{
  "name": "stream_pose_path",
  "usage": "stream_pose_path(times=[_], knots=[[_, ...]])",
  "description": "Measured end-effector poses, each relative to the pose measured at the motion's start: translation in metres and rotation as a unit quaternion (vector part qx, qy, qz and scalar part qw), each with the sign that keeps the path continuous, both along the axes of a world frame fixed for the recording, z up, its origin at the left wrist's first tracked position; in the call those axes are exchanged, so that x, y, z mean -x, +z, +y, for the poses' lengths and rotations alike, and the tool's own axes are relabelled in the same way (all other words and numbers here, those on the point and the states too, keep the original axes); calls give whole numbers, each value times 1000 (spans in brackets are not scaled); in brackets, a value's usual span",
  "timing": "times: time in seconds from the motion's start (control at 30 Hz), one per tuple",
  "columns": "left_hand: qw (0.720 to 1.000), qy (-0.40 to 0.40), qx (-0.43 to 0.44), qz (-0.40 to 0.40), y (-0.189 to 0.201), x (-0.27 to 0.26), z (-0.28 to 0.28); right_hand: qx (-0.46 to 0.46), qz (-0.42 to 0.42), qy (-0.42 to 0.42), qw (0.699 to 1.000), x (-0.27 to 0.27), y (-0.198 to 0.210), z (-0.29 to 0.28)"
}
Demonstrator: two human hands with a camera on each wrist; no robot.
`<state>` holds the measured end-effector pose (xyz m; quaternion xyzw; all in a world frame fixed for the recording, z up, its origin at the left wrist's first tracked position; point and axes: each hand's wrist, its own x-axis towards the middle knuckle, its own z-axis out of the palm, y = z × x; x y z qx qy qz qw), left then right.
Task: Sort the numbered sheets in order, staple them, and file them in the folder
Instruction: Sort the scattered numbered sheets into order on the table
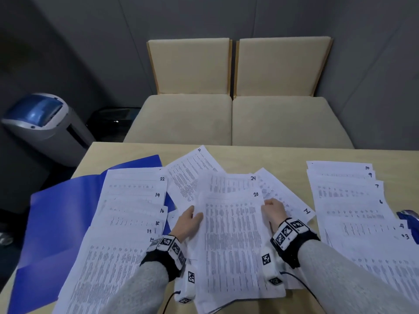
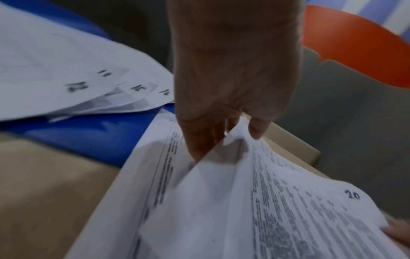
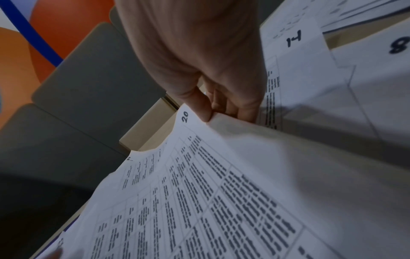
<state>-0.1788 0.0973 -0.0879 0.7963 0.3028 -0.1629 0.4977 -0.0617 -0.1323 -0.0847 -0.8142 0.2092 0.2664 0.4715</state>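
Sheet 20 [image 1: 233,241] is lifted over the middle of the table, held by both hands. My left hand [image 1: 189,219] pinches its left edge [image 2: 235,140]. My right hand [image 1: 273,210] pinches its upper right corner [image 3: 213,115], right by the written number. Sheet 24 [image 1: 229,181] lies under it, sheet 21 [image 1: 195,168] behind, sheet 14 [image 1: 292,200] to the right. On the left lies a fanned row of sheets [image 1: 136,200] numbered 12 to 22 on the open blue folder [image 1: 45,223]. Another fanned row [image 1: 349,200], numbered 3 to 10, lies on the right.
A blue object [image 1: 408,217], partly out of view, lies at the table's right edge. Two beige chairs [image 1: 233,118] stand beyond the far table edge. A grey and blue machine [image 1: 43,123] stands on the floor to the left.
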Motion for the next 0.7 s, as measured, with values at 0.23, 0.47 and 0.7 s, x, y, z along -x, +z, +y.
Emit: stream_pose_path(times=[0.23,0.47,0.7], knots=[[919,-47,-384,-81,27,-26,52,19,-23,4,1000,2,-6,-3],[863,-200,-451,110,38,-18,145,15,-9,5,1000,0,-8,2],[845,-259,-463,56,34,-2,157,10,-4,4,1000,-8,-8,3]])
